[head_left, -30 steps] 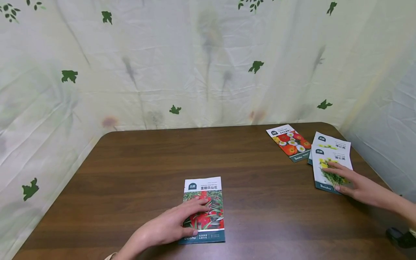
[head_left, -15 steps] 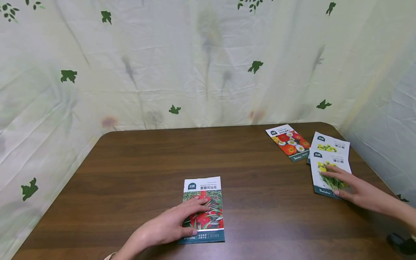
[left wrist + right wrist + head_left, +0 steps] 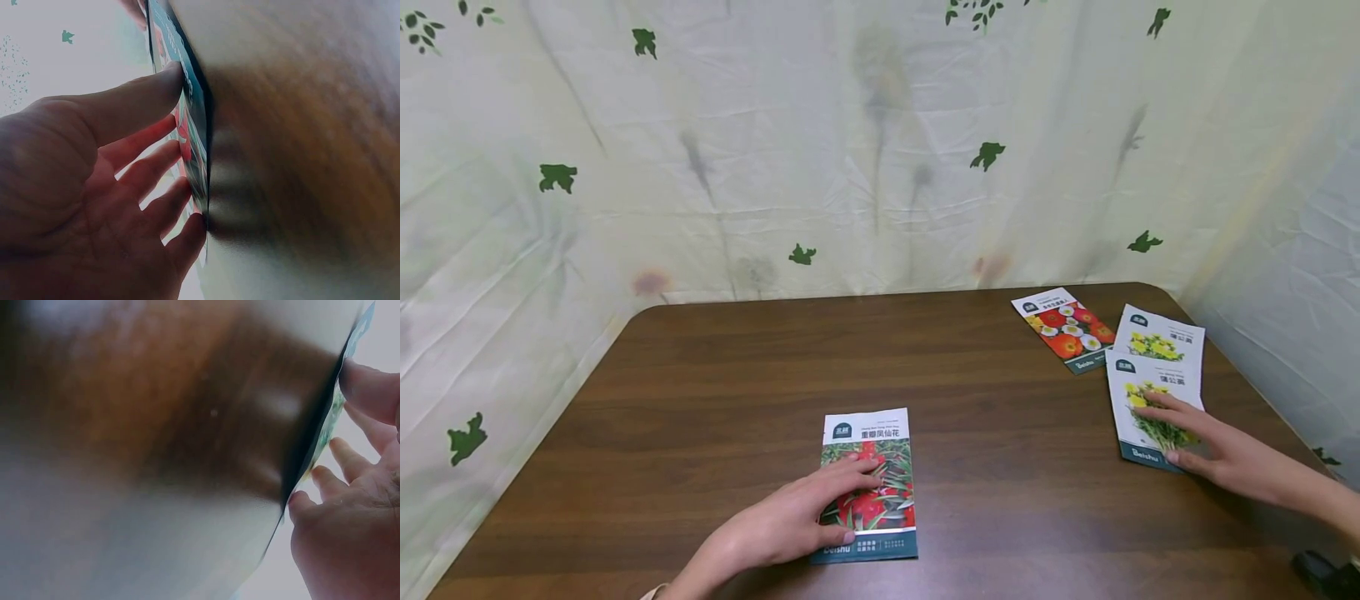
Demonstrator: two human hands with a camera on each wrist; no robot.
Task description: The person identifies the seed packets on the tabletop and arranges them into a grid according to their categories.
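Note:
In the head view, my left hand (image 3: 793, 512) rests on a seed packet with red flowers (image 3: 895, 492), which lies flat at the table's front middle. The left wrist view has its thumb and fingertips (image 3: 178, 206) touching the packet's face, fingers spread. At the right, my right hand (image 3: 1225, 450) lies with outstretched fingers on a seed packet with yellow flowers (image 3: 1135, 425). This packet partly covers another yellow-flower packet (image 3: 1159, 333) behind it. In the right wrist view, thumb and fingertips (image 3: 342, 450) touch the packet from above, and its edge looks slightly bowed.
A packet with red, orange and white flowers (image 3: 1070, 332) lies tilted at the back right, close beside the yellow-flower packets. The brown table (image 3: 722, 367) ends at a pale curtain (image 3: 850, 167) behind and at both sides. A black object (image 3: 1326, 573) shows at the lower right.
My right hand has slid the front yellow-flower packet a little left and toward the front, uncovering more of the packet behind. The left hand and its red-flower packet stay put.

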